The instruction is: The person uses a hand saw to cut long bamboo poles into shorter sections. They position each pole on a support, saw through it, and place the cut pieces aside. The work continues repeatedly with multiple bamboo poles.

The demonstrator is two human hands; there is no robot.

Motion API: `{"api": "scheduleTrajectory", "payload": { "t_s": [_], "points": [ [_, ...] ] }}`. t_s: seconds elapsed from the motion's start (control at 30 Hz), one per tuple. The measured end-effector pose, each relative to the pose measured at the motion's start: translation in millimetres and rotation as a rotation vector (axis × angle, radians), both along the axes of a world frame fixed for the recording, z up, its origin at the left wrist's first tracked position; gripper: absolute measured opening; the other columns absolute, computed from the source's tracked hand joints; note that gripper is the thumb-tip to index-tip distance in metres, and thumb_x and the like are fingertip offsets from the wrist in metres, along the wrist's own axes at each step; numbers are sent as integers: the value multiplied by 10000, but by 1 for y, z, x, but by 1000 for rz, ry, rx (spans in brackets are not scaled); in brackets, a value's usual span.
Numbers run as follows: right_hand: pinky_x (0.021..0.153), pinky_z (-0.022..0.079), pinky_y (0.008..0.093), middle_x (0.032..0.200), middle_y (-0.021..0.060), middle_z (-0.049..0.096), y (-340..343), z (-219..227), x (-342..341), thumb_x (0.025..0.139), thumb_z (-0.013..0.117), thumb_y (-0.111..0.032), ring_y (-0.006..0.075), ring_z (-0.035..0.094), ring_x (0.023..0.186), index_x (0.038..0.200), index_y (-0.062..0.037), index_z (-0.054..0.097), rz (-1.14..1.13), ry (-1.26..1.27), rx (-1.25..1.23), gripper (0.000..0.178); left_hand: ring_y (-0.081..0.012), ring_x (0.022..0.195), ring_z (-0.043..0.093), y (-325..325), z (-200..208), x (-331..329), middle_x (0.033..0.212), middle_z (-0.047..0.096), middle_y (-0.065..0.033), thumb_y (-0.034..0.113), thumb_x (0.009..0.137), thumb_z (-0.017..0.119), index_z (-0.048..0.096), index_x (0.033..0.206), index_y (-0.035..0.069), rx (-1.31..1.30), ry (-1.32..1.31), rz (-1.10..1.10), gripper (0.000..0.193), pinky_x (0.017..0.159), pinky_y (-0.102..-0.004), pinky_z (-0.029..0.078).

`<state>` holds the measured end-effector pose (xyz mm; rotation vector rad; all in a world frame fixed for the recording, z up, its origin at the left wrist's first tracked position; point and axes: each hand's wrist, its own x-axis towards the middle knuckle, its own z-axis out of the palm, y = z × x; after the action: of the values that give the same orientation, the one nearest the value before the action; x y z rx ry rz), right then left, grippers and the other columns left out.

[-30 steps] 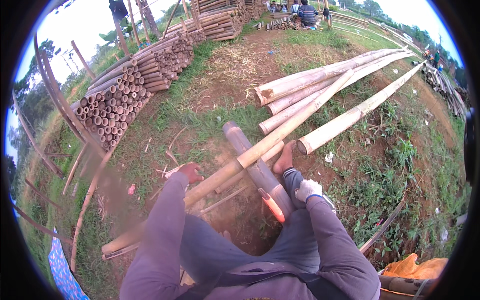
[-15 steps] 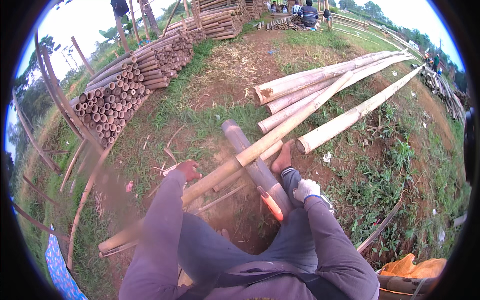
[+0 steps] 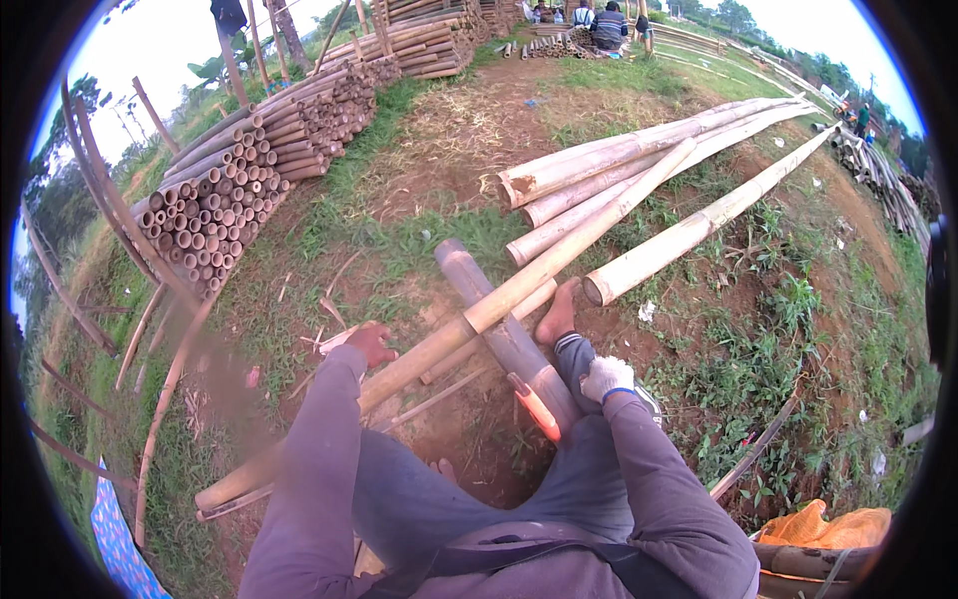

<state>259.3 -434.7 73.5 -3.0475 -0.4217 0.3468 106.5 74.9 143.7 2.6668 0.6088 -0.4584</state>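
My bare left hand (image 3: pixel 372 343) hovers beside a long bamboo pole (image 3: pixel 419 364), thumb and fingers apart, with nothing seen in it. The pole runs from lower left to upper right, crossing over a thicker, dark bamboo piece (image 3: pixel 494 304). My right hand (image 3: pixel 607 379), in a white glove, is curled into a fist at my right trouser leg (image 3: pixel 577 361); what its fingers hold, if anything, is hidden. An orange-handled tool (image 3: pixel 539 410) lies against the dark bamboo between my legs. A bare foot (image 3: pixel 559 311) rests beside that bamboo.
Several pale bamboo poles (image 3: pixel 619 180) lie ahead to the right, one thick pole (image 3: pixel 709 220) apart from them. Stacked cut bamboo (image 3: pixel 225 205) stands far left, with upright stakes (image 3: pixel 130 215) beside it. An orange sack (image 3: pixel 823 526) sits at lower right. People (image 3: pixel 607 28) sit far off.
The whole view has shifted slightly. My left hand's fingers have spread a little beside the pole, while my right fist stays at the trouser leg.
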Motion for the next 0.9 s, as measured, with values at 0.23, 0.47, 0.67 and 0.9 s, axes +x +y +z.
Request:
{"api": "scheduleTrajectory", "payload": {
  "t_s": [0.23, 0.47, 0.67, 0.9],
  "points": [
    [1006, 603, 488, 1224, 196, 790, -1, 3, -5, 899, 751, -421, 373, 762, 1167, 1165, -94, 832, 11, -34, 39, 429, -352, 1201, 730, -7, 5, 1, 1309, 763, -173, 441, 832, 889, 674, 1408, 97, 55, -4, -21, 704, 1040, -435, 565],
    [1002, 605, 481, 1212, 206, 791, 0, -2, -4, 910, 752, -424, 370, 765, 1157, 1172, -90, 828, 15, -29, 46, 431, -383, 1283, 687, 0, 3, -4, 1348, 739, -200, 500, 840, 858, 687, 1431, 152, 13, 9, 10, 707, 1106, -462, 532],
    [1007, 604, 479, 1220, 207, 790, -1, 5, -2, 909, 757, -435, 371, 761, 1167, 1194, -85, 816, -2, -29, 46, 455, -385, 1284, 683, -5, 8, -4, 1385, 709, -197, 479, 832, 874, 693, 1421, 144, 2, -20, 1, 701, 1091, -457, 541],
    [1014, 603, 483, 1226, 202, 789, 1, 5, -2, 922, 752, -443, 369, 759, 1173, 1188, -92, 819, -4, 6, 57, 446, -371, 1247, 700, 10, 0, -2, 1362, 716, -196, 465, 831, 876, 684, 1414, 129, 32, -22, -22, 699, 1067, -449, 552]
  ]
}}
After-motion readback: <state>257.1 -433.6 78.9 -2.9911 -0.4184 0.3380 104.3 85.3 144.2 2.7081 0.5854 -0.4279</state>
